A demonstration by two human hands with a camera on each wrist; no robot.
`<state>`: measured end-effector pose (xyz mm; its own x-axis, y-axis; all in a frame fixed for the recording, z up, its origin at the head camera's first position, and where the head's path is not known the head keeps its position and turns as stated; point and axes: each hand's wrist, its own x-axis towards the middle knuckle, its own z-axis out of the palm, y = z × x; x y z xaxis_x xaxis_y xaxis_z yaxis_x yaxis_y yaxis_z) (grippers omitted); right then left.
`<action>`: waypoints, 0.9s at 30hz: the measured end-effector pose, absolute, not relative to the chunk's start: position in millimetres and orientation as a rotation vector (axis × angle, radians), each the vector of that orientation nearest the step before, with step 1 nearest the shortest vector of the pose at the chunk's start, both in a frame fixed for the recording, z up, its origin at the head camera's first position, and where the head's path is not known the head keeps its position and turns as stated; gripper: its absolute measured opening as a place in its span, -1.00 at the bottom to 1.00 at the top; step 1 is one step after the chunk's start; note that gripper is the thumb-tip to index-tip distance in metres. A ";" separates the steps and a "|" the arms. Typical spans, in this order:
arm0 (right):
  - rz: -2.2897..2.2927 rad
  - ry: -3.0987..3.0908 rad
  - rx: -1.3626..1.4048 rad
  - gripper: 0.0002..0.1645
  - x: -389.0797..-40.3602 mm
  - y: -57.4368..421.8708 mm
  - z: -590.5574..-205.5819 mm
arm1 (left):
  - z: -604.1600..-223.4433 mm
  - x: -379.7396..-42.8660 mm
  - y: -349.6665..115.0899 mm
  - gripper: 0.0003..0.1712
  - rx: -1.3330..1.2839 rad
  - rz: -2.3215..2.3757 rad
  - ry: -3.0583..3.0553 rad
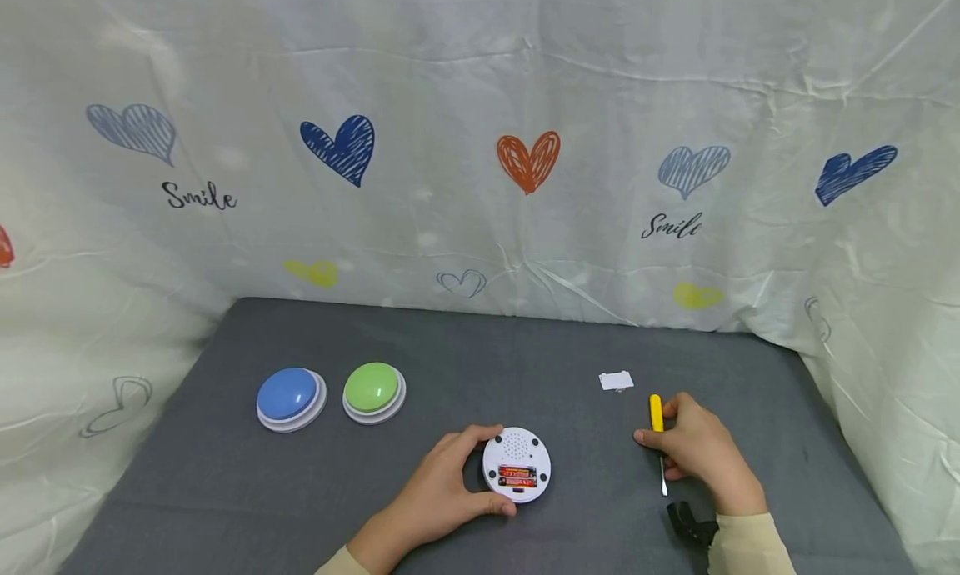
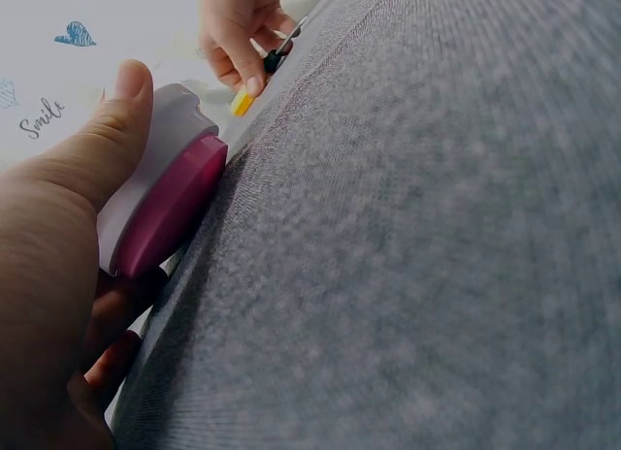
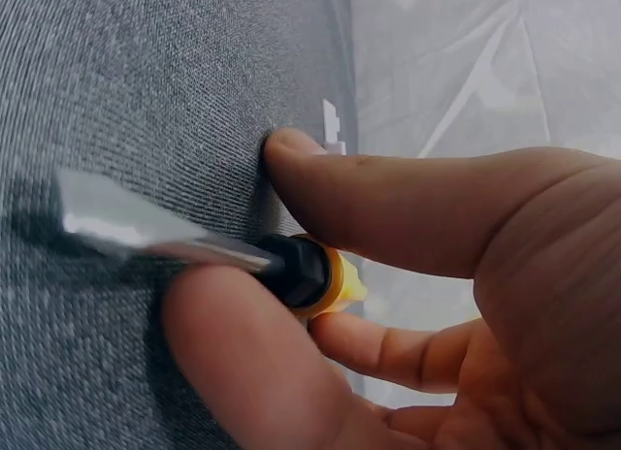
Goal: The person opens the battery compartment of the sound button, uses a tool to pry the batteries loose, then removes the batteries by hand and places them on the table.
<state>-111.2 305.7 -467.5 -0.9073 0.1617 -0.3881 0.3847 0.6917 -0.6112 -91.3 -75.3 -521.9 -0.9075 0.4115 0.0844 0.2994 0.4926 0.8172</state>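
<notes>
My left hand [image 1: 438, 496] grips a round white push button [image 1: 516, 443] by its rim, thumb and fingers on either side. Its underside faces up, with two red batteries [image 1: 517, 477] in an uncovered compartment. Underneath, the pink dome [image 2: 175, 208] faces the table in the left wrist view. Off to the right, my right hand [image 1: 701, 450] holds a screwdriver [image 1: 657, 414] with a yellow handle and a black collar [image 3: 294, 271]. Thumb and fingers lie on both sides of it, low over the cloth. Its flat metal blade [image 3: 116, 217] points toward me.
A blue-domed button [image 1: 288, 393] and a green-domed button [image 1: 371, 387] stand dome up at the left on the grey cloth [image 1: 480, 358]. Behind the screwdriver lies a small white cover [image 1: 617, 381]. A white curtain [image 1: 450, 83] with printed hearts borders the table.
</notes>
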 end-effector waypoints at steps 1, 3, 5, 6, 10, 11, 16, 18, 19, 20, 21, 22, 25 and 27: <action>-1.054 2.595 0.434 -0.22 -111.4 305.8 -468.2 | -521.9 -91.5 -75.3 0.08 0.624 1.388 2.606; -1.089 2.580 0.434 -0.24 -111.9 306.3 -469.2 | -522.1 -91.8 -75.4 0.08 0.625 1.384 2.607; -1.122 2.565 0.434 -0.27 -112.2 306.6 -469.6 | -522.4 -92.2 -75.4 0.08 0.627 1.380 2.612; -1.138 2.558 0.433 -0.29 -112.3 306.7 -469.6 | -522.6 -92.3 -75.4 0.08 0.628 1.380 2.614; -1.202 2.524 0.419 -0.35 -113.3 307.1 -468.7 | -523.3 -92.0 -75.6 0.08 0.627 1.385 2.618; -1.222 2.514 0.410 -0.35 -113.6 307.1 -468.6 | -523.6 -91.8 -75.7 0.08 0.625 1.388 2.617; -1.394 2.400 0.337 -0.37 -115.4 307.3 -469.2 | -525.0 -91.4 -75.7 0.08 0.629 1.388 2.626; -1.475 2.345 0.283 -0.36 -115.9 307.0 -470.3 | -525.2 -91.5 -75.6 0.09 0.632 1.390 2.626; -1.521 2.315 0.259 -0.37 -115.9 306.0 -470.9 | -525.4 -91.6 -75.4 0.09 0.635 1.389 2.628; -1.565 2.286 0.229 -0.39 -116.1 304.8 -471.0 | -525.4 -91.5 -75.4 0.09 0.634 1.392 2.626; -1.613 2.256 0.197 -0.41 -116.3 303.4 -471.2 | -525.3 -91.5 -75.3 0.09 0.635 1.393 2.625; -1.661 2.226 0.162 -0.43 -116.5 301.9 -471.7 | -525.2 -91.4 -75.3 0.09 0.633 1.396 2.623; -1.800 2.139 0.057 -0.47 -116.4 294.8 -471.5 | -525.1 -91.2 -74.9 0.09 0.634 1.400 2.622; -1.871 2.114 -0.005 -0.51 -116.2 290.2 -472.4 | -524.5 -91.1 -74.7 0.10 0.631 1.399 2.622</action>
<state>-116.2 290.2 -472.4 -0.9497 -0.2103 -0.2320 0.2048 0.1433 -0.9683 -91.1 -74.7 -524.5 -0.9087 0.4050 0.1016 0.3098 0.4908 0.8144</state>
